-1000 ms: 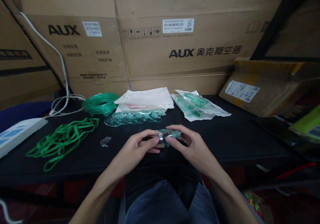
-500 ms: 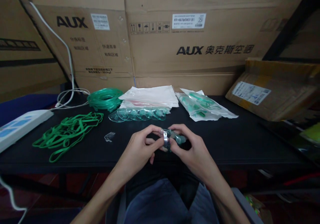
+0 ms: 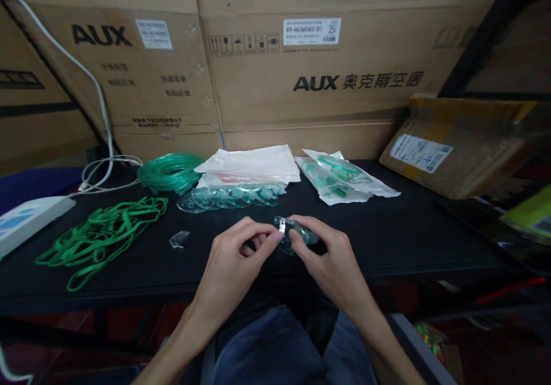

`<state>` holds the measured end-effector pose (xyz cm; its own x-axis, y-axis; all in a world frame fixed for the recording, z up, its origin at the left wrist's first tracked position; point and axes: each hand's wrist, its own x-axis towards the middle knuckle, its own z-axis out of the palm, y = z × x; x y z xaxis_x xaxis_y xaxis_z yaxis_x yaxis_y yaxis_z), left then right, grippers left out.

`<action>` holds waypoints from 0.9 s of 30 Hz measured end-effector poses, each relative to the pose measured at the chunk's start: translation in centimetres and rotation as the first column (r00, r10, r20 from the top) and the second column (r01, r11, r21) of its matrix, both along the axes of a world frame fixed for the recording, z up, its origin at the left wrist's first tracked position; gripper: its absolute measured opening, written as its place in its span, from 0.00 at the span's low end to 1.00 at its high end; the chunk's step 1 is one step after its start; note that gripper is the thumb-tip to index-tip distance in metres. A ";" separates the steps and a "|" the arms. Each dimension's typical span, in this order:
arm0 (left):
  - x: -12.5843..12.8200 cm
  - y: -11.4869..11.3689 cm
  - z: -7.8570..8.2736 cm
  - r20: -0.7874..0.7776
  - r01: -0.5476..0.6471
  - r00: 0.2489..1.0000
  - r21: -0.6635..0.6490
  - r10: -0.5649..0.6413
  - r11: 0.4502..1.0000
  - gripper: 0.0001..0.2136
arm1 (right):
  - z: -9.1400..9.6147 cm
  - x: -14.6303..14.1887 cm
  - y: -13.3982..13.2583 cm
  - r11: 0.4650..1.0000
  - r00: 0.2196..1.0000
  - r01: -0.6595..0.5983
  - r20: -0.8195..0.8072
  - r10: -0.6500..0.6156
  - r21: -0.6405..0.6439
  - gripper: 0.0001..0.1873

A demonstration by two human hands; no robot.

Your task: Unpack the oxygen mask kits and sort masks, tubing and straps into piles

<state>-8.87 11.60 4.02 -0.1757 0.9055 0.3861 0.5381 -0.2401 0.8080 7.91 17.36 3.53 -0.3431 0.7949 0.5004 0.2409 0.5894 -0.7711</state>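
Observation:
My right hand grips a clear green plastic mask in front of me, over the table's front part. On the mask's left side sits a shiny metal nose strip. Thumb and forefinger of my left hand are pinched together at the strip's lower end. Fingers cover part of the mask. A row of similar overlapping masks lies just beyond my hands. Several loose thin metal strips rest on the table left of my left hand.
Green elastic straps lie tangled at left, with coiled green tubing behind. White pouches and filled clear packets line the back. A power strip is far left. A cardboard carton stands right; large boxes form the backdrop.
My left fingers have drawn back a little from the mask and now pinch at the metal strip's end. The right hand keeps its hold. The whole view has shifted slightly.

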 end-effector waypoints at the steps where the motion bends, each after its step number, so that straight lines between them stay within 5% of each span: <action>1: 0.0 0.0 0.0 -0.012 0.021 1.000 0.007 -0.021 1.000 0.09 | 0.0 0.0 0.0 1.000 1.000 -0.009 0.003 0.009 0.010 0.09; 27: 0.0 -0.3 0.2 0.051 0.085 0.995 0.012 -0.085 0.996 0.07 | -0.5 0.0 -0.1 0.982 1.000 -0.027 0.013 0.025 0.185 0.12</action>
